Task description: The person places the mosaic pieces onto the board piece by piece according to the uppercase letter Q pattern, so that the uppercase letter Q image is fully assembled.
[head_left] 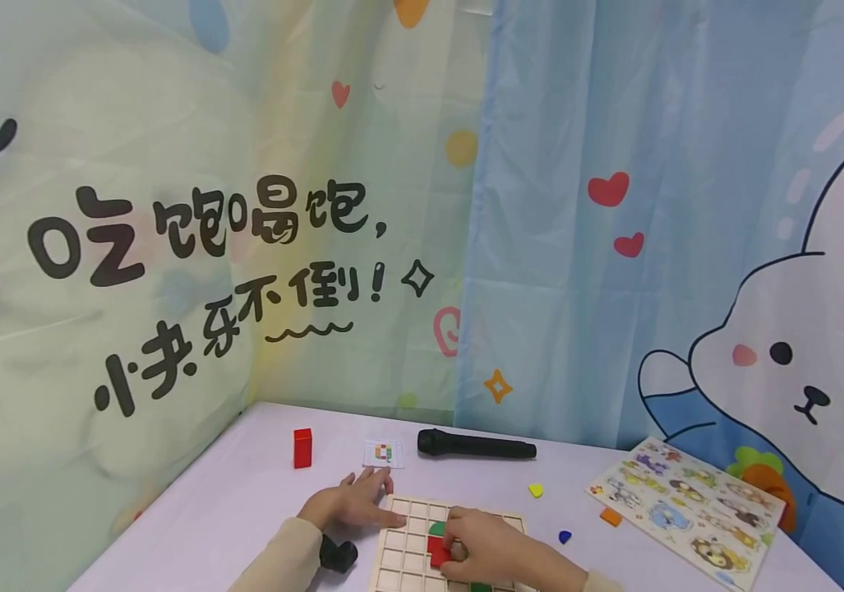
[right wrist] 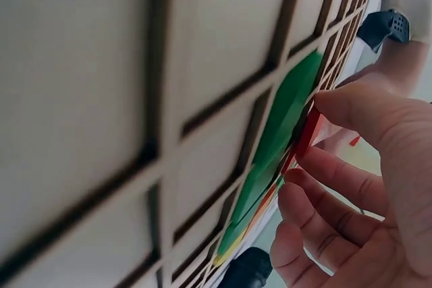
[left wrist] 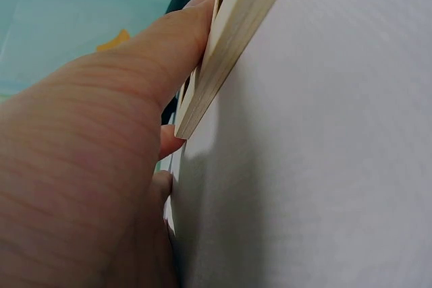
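Observation:
A wooden grid board (head_left: 390, 561) lies on the table before me. My left hand (head_left: 357, 500) rests at its far left corner, fingers extended, and the left wrist view shows the thumb (left wrist: 169, 42) on the board's rim. My right hand (head_left: 494, 544) is over the middle of the grid. Its thumb and index finger pinch a flat red piece (right wrist: 310, 128) at the grid surface; part of that piece is hidden by the fingers. Green pieces (right wrist: 283, 119) sit in nearby cells, with a yellow piece (right wrist: 231, 245) farther along.
Behind the board are a red block (head_left: 302, 449), a small patterned card (head_left: 383, 454) and a black microphone (head_left: 477, 445). Yellow (head_left: 536, 491), blue (head_left: 564, 537) and orange (head_left: 611, 516) pieces lie to the right, near an animal picture board (head_left: 688, 511). Curtains hang behind the table.

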Demonstrator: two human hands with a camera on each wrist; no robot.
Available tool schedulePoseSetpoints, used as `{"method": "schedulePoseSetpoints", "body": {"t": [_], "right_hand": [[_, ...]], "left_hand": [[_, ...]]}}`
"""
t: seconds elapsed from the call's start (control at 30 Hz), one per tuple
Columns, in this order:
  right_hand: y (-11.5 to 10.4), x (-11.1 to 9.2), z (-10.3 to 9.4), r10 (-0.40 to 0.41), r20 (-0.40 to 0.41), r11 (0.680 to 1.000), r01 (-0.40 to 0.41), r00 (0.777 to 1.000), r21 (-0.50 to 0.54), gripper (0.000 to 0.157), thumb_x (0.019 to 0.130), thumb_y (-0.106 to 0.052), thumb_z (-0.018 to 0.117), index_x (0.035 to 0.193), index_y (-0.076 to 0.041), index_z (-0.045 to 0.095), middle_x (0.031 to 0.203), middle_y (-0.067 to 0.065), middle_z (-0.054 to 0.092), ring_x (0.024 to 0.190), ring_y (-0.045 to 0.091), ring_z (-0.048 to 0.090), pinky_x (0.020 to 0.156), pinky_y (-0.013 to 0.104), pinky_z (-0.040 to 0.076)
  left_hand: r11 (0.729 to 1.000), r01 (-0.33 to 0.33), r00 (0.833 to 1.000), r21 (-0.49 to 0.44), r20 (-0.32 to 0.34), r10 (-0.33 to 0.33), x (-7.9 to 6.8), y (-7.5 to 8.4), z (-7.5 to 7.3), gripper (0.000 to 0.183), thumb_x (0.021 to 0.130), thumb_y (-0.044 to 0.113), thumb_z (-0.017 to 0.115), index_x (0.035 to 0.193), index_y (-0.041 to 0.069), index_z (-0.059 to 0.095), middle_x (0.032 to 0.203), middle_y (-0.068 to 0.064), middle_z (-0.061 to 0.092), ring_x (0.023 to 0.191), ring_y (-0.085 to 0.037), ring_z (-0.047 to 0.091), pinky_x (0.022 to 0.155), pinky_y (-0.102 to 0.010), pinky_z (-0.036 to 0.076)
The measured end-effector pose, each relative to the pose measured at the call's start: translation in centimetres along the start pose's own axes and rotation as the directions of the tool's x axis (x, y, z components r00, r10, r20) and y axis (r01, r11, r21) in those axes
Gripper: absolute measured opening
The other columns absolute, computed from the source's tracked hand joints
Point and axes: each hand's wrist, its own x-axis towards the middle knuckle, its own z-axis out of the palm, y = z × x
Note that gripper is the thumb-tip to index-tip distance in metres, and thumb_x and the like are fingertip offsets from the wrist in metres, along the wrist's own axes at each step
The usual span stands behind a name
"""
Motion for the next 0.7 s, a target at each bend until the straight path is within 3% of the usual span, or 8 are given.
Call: {"method": "schedulePoseSetpoints", "body": {"t": [0.17, 0.4, 0.7], "right_hand": [[-0.6, 0.0, 0.1, -0.024, 0.011, 0.999, 0.024, 1.000, -0.023, 0.018, 0.086, -0.033, 0.072, 0.093, -0.016, 0.071, 0.083, -0.012, 0.052, 0.069, 0.000, 0.046, 0.066, 0.017, 0.045], [-0.8, 0.0, 0.2, 0.028, -0.001, 0.999, -0.028, 1.000, -0.019, 0.018, 0.084, -0.033, 0.076, 0.090, -0.017, 0.074, 0.079, -0.012, 0.052, 0.068, 0.001, 0.045, 0.064, 0.017, 0.043], [-1.2, -0.2, 0.1, 0.098, -0.016, 0.992, -0.096, 0.995, 0.082, 0.010, 0.081, -0.023, 0.079, 0.084, -0.015, 0.075, 0.075, -0.013, 0.057, 0.069, 0.001, 0.048, 0.068, 0.022, 0.047]], "left_hand": [[0.999, 0.033, 0.999, 0.000, 0.001, -0.033, 0.2, 0.0, 0.1, 0.057, 0.078, 0.062, 0.069, 0.109, 0.020, 0.048, 0.146, -0.017, 0.041, 0.142, -0.042, 0.027, 0.117, -0.061, 0.011], [1.000, 0.026, 1.000, 0.016, 0.002, -0.026, 0.1, 0.4, -0.1, 0.050, 0.081, 0.056, 0.070, 0.109, 0.020, 0.048, 0.144, -0.017, 0.043, 0.141, -0.042, 0.028, 0.117, -0.062, 0.012], [0.999, 0.022, 1.000, 0.023, 0.002, -0.022, 0.0, 0.5, -0.1, 0.050, 0.082, 0.054, 0.069, 0.109, 0.018, 0.048, 0.147, -0.018, 0.042, 0.144, -0.042, 0.025, 0.117, -0.062, 0.012]]}}
